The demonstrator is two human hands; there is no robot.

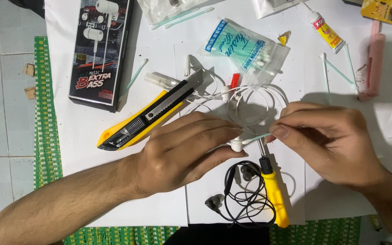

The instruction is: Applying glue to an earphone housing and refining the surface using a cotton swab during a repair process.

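Note:
My left hand point(184, 152) pinches a small white earbud point(236, 145) between thumb and fingers, low in the middle of the view. My right hand point(330, 138) holds a thin pale-green cotton swab point(257, 138) whose tip touches the earbud. The earbud's white cable point(255, 97) loops on the white paper just behind both hands. A yellow-handled screwdriver point(274, 193) lies under the hands, beside a tangled black earphone set point(246, 195).
A yellow utility knife point(148, 119) lies left of the hands. Behind it stands a black earphone box point(100, 52). A bag of cotton swabs point(243, 47), a glue tube point(325, 31), loose swabs point(336, 70) and a pink stick point(374, 61) lie further back. A green mat point(46, 113) edges the paper.

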